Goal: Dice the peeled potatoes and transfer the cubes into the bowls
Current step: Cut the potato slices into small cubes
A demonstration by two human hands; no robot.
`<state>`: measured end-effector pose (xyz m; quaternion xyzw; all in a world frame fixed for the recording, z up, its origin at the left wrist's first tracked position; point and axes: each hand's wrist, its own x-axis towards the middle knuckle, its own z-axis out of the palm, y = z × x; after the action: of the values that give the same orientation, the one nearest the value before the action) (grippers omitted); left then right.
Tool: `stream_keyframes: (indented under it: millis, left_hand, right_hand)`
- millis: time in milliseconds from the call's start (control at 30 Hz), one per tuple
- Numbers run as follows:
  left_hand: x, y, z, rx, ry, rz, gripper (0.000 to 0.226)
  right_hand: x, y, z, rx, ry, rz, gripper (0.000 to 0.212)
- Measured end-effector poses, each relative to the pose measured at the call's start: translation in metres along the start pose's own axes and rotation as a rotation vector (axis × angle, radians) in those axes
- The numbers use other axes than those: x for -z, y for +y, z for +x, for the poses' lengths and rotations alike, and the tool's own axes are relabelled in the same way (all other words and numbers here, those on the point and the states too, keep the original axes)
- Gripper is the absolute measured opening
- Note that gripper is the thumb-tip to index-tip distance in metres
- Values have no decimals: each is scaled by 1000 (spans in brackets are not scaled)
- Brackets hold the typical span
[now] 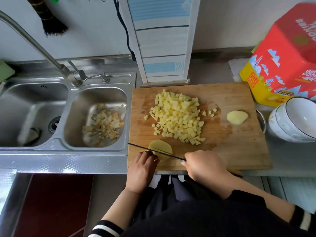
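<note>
A wooden cutting board lies on the counter. A heap of potato cubes fills its middle. A peeled potato piece lies near its right edge. At the near left corner sits a sliced potato half. My left hand holds it down with curled fingertips. My right hand grips the handle of a knife, whose blade lies across that potato. Stacked white bowls stand right of the board.
A double steel sink lies left of the board, with potato peels in its right basin and a faucet above. A red and yellow gift box stands behind the bowls. A blue-and-white panel leans on the wall.
</note>
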<state>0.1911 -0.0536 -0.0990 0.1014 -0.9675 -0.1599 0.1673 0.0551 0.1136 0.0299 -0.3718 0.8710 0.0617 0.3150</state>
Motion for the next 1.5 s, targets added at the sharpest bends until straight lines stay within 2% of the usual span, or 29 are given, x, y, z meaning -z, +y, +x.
stream_keyframes:
  millis: [533, 700, 767, 900, 1033, 1200, 1233, 1267, 1367, 1433, 1500]
  left_hand:
    - [-1, 1, 5, 26, 27, -63, 20]
    - [-4, -3, 1, 17, 29, -110, 5]
    - [-6, -4, -1, 39, 23, -120, 8]
    - [-7, -3, -3, 43, 19, -104, 9]
    - [-3, -1, -1, 15, 17, -78, 23]
    - [42, 22, 35, -63, 216, -119, 19]
    - [54, 28, 55, -66, 188, -86, 24]
    - [63, 32, 75, -56, 74, -50, 35]
    - [72, 42, 130, 78, -630, 96, 86]
    - [64, 46, 146, 167, -990, 205, 93]
    - [57, 52, 151, 204, -1155, 244, 93]
  right_hand:
    - [-9, -1, 9, 1, -1, -24, 14]
    - [-2, -4, 17, -56, -71, -41, 19]
    - [-2, -6, 20, -70, -101, -48, 26]
    - [-12, -2, 27, -100, -148, -15, 27]
    - [-18, 4, 24, -92, -120, 31, 17]
    - [-16, 3, 18, -74, -124, 47, 20]
    - [-15, 2, 17, -79, -131, 40, 21]
    - [-14, 1, 16, -87, -132, 39, 23]
    - [-13, -1, 13, -82, -101, 41, 26]
    - [-11, -2, 10, -84, -94, 48, 26]
    - [-10, -1, 9, -102, -96, 59, 26]
